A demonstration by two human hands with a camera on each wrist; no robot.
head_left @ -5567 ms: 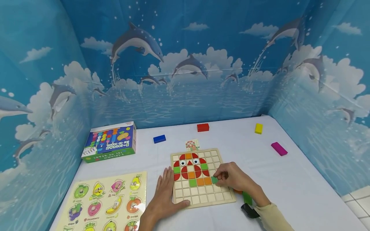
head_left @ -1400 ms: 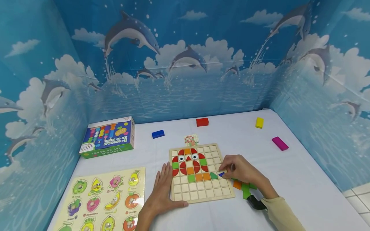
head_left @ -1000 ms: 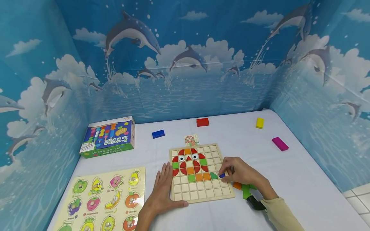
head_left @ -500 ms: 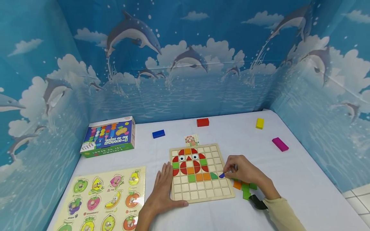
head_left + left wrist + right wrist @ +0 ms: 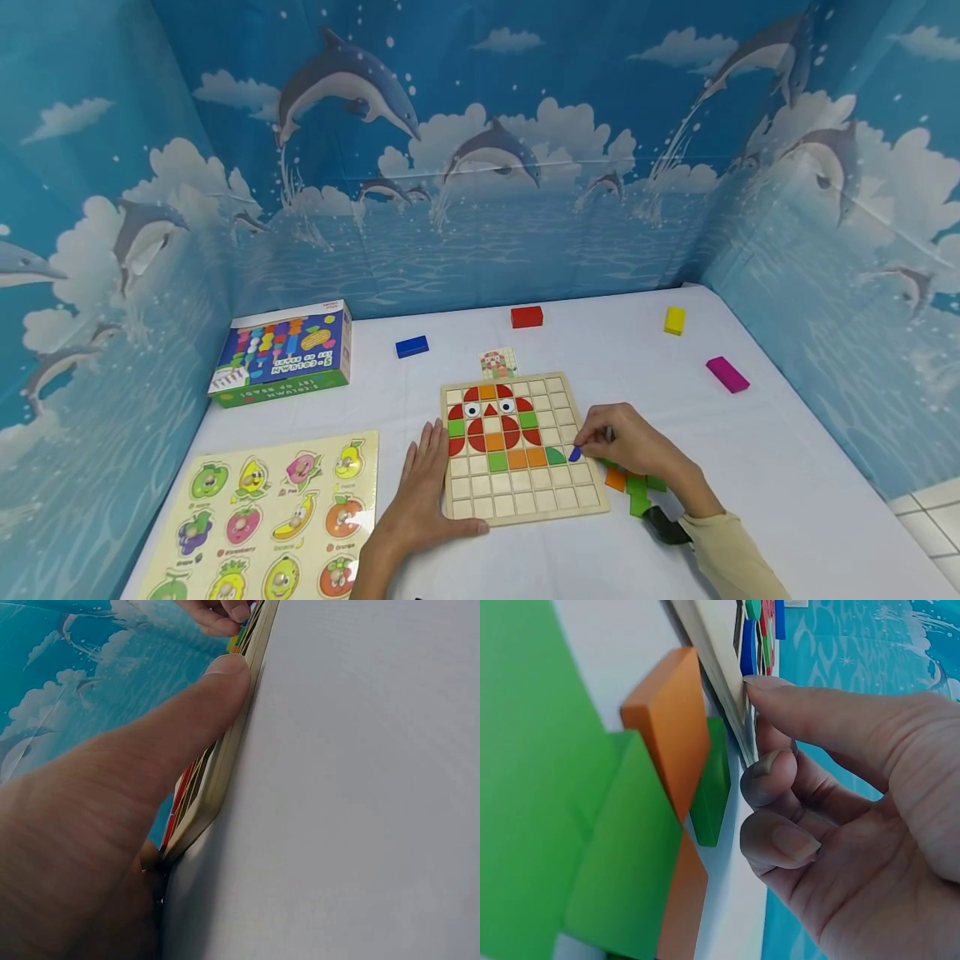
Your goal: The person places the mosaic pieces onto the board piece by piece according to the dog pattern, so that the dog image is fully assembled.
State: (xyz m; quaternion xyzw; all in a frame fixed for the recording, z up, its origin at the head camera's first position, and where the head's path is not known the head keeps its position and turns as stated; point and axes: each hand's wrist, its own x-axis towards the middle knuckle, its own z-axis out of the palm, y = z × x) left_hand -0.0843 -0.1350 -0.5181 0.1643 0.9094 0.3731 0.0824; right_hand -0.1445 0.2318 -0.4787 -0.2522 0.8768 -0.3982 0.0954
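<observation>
Left hand [image 5: 429, 493]: flat, fingers straight and together, pressed on the wooden grid board's [image 5: 517, 504] 9 o'clock edge.
Board progress: upper-left cells hold red, orange and green tiles with two eyes; I judge under half filled, the bottom rows and right columns bare.
Blue piece [image 5: 574, 454]: pinched in the right hand [image 5: 628, 443] over the board's 3 o'clock side, beside the last green tile.
Spare tiles [image 5: 632, 486]: several green and orange, at the board's 4 o'clock.
Far blocks: four — blue [image 5: 412, 346], red [image 5: 527, 317], yellow [image 5: 673, 320], magenta [image 5: 725, 374].
</observation>
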